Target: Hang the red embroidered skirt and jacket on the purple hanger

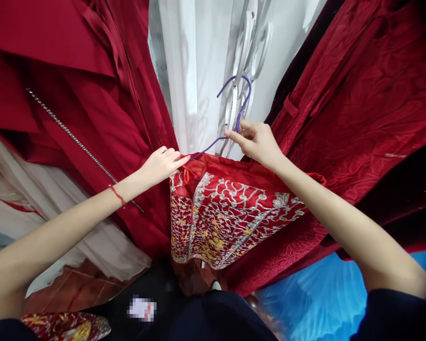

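A thin purple clothes hanger [246, 102] is pinched below its hook by the fingers of my right hand [258, 143]. From the hanger droops a red garment [230, 210] embroidered in silver and gold, its plain red lining showing along the top. My left hand [163, 166], with a red string at the wrist, is closed on the garment's upper left edge, where the hanger's arm end goes out of sight. The garment covers the other arm of the hanger.
Dark red garments [124, 109] hang at left, one bearing a beaded strip, and more red patterned cloth [341, 94] hangs at right. White rings [246, 42] and white cloth are behind the hanger. Below lie blue pleated fabric [315, 293] and another embroidered piece [69, 327].
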The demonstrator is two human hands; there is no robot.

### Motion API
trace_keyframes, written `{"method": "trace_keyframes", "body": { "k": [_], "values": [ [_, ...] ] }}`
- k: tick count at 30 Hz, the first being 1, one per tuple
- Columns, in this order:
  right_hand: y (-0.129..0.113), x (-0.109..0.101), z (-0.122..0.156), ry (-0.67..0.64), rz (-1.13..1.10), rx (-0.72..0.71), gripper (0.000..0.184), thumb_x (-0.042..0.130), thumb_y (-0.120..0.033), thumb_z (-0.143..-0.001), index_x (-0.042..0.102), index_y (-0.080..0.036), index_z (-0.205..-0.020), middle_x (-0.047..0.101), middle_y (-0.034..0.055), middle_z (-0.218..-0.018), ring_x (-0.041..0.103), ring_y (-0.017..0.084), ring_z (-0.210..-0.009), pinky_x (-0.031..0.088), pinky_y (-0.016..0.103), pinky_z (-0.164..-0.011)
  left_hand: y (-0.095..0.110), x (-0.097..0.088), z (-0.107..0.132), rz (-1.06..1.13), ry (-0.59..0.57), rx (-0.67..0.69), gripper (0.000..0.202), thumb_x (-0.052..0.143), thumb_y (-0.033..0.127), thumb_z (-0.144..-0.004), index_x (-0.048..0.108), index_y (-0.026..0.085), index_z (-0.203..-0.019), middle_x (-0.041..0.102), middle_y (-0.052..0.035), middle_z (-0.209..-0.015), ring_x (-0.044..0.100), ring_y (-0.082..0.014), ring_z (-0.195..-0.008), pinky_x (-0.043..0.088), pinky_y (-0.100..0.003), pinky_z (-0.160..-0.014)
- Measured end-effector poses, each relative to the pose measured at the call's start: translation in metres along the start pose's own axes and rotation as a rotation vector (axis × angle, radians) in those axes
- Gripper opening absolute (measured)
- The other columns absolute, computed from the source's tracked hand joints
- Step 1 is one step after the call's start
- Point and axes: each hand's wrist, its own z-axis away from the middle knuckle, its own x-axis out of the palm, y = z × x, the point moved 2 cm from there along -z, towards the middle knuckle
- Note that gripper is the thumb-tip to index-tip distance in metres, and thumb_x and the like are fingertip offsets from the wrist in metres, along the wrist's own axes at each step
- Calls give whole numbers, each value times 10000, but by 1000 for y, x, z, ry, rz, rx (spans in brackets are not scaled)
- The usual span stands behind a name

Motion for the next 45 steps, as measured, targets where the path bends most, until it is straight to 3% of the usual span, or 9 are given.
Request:
{"method": "trace_keyframes", "body": {
  "k": [5, 12, 17, 21, 25, 29, 32, 39, 45],
  "values": [
    [0, 2, -1, 4, 52, -17, 479, 545, -681, -871, 476, -231, -724, 390, -16, -568, 372, 141, -582, 390, 316, -561, -6, 13, -12, -194, 173, 167, 236, 621, 267, -881, 630, 177, -1099, 609, -179, -1233, 538, -310, -1204, 402, -455, -1006],
    [-2, 14, 28, 252, 449, -207, 358, 460, -460, -955, 564, -173, -1141, 602, 181, -1108, 549, 330, -1074, 438, 485, -869, -27, 16, -21, 104, 120, -30, 244, 575, 411, -915, 548, 183, -999, 668, -39, -748, 662, -201, -685, 466, -272, -654],
    [-10, 36, 72, -139, 684, -410, 380, 429, -444, -971, 599, -165, -1165, 660, 160, -1022, 578, 310, -967, 406, 460, -841, -14, 40, -10, 391, 484, -256, 246, 511, 426, -949, 487, 191, -1017, 688, -26, -801, 670, -167, -695, 455, -243, -628],
    [-4, 44, 90, -140, 820, -310, 543, 396, -499, -988, 572, -25, -1186, 669, 205, -959, 589, 283, -854, 387, 394, -743, -9, 53, -9, 311, 668, -312, 305, 489, 508, -952, 491, 205, -996, 670, -10, -737, 657, -165, -610, 415, -244, -557],
    [5, 41, 88, -226, 704, -497, 316, 365, -314, -1038, 622, -137, -989, 623, 32, -670, 509, 153, -588, 301, 306, -591, -8, 58, -8, 65, 711, -393, 471, 409, 626, -948, 533, 180, -1034, 635, -22, -635, 649, -206, -542, 340, -268, -502],
    [-1, 39, 71, 56, 642, -707, 257, 372, -152, -1019, 624, -202, -997, 613, 6, -701, 487, 132, -621, 284, 305, -588, 0, 53, -10, -32, 754, -468, 511, 371, 627, -961, 565, 159, -1035, 648, -40, -628, 663, -206, -557, 332, -265, -513],
    [-5, 51, 51, 295, 625, -560, 220, 418, -179, -1010, 629, -201, -955, 639, 57, -828, 515, 165, -743, 324, 320, -644, 8, 43, -10, -33, 809, -478, 444, 414, 567, -965, 582, 161, -1023, 669, -38, -660, 666, -190, -579, 367, -259, -540],
    [1, 80, 37, 233, 509, -285, 278, 389, -264, -1039, 634, -189, -930, 613, 45, -771, 511, 154, -678, 352, 311, -638, 22, 22, -8, 70, 624, -147, 429, 425, 516, -954, 641, 196, -1140, 744, -61, -1035, 703, -174, -831, 492, -259, -708],
    [2, 75, 42, 202, 518, -368, 304, 397, -296, -1042, 642, -188, -898, 570, 16, -685, 469, 136, -600, 315, 301, -588, 39, 15, -27, -23, 478, -89, 528, 582, 681, -812, 732, 211, -1001, 737, -47, -765, 671, -200, -686, 401, -278, -602]
  ]
}}
